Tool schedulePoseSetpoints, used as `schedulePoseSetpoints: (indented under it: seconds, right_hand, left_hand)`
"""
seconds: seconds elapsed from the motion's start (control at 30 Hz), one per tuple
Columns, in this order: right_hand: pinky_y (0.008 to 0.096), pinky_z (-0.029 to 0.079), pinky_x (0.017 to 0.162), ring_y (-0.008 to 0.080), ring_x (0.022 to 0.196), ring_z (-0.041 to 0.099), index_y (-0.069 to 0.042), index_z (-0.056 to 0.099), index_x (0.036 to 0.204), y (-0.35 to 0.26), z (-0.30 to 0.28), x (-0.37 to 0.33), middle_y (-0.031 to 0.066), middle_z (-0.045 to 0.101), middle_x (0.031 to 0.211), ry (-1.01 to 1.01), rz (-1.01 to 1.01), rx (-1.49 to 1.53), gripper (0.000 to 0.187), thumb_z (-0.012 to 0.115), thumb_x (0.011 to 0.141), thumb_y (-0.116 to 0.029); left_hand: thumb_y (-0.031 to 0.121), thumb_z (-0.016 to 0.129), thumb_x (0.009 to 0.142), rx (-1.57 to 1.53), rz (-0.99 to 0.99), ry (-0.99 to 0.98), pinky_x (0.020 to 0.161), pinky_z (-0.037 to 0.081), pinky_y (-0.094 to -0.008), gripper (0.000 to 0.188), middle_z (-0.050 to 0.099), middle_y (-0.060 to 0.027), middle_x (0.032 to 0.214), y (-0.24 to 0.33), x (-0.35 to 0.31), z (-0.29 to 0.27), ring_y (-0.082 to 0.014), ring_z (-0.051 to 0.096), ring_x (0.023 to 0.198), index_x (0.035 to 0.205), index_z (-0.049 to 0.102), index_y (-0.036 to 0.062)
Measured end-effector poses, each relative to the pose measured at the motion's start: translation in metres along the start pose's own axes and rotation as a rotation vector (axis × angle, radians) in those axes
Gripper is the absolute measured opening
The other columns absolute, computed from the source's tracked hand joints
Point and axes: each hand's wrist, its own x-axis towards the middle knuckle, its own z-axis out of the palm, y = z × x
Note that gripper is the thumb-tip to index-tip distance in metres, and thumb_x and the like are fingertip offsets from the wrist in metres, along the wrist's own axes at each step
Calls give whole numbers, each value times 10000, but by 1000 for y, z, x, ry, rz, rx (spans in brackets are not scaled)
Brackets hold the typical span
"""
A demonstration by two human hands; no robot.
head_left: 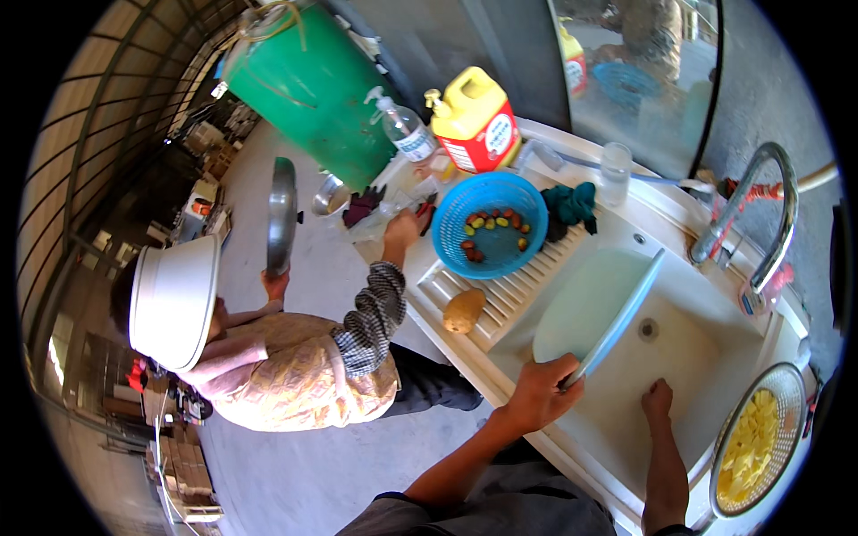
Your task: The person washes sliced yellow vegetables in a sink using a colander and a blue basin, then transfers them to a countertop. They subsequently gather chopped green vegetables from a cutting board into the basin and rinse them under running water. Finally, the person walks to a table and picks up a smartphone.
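Observation:
My left hand [542, 397] grips the near rim of a pale blue plastic basin [581, 299], which is tipped on its side in the white sink [688, 357]. Low over the sink, right of the basin, my right hand [658, 399] is curled into a fist with nothing visible in it. A brown potato [464, 311] lies on the ribbed drainboard left of the basin. Behind it stands a blue colander [490, 223] with several small red and green fruits. At the right, a metal colander [760, 438] holds pale yellow slices.
A curved metal faucet [776, 188] rises at the sink's back right. A drinking glass [615, 174], dark green cloth [568, 207], yellow jug [474, 121] and pump bottle [407, 129] line the counter's back. At left, another person [286, 366] holds a metal pan [281, 214]; a green barrel [313, 89] stands behind.

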Motion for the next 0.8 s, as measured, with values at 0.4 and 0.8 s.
schedulePoseSetpoints:
  seconds: [0.4,0.8]
  right_hand:
    - [350,529,585,240,631,664,25,636,864,-90,-93,-46,147,654,749,142,-303,374,110,577,795,86]
    - [265,559,657,128,704,641,16,628,1066,-169,-297,-168,52,628,815,379,-179,633,212,558,883,98]
  left_hand:
    - [79,660,869,-591,-587,356,399,351,-228,65,649,-24,726,-72,-4,10,-54,498,483,876,621,28]
    - [75,671,818,-829,-511,297,357,323,-224,97,627,-43,668,-94,3,49,-68,480,430,783,584,53]
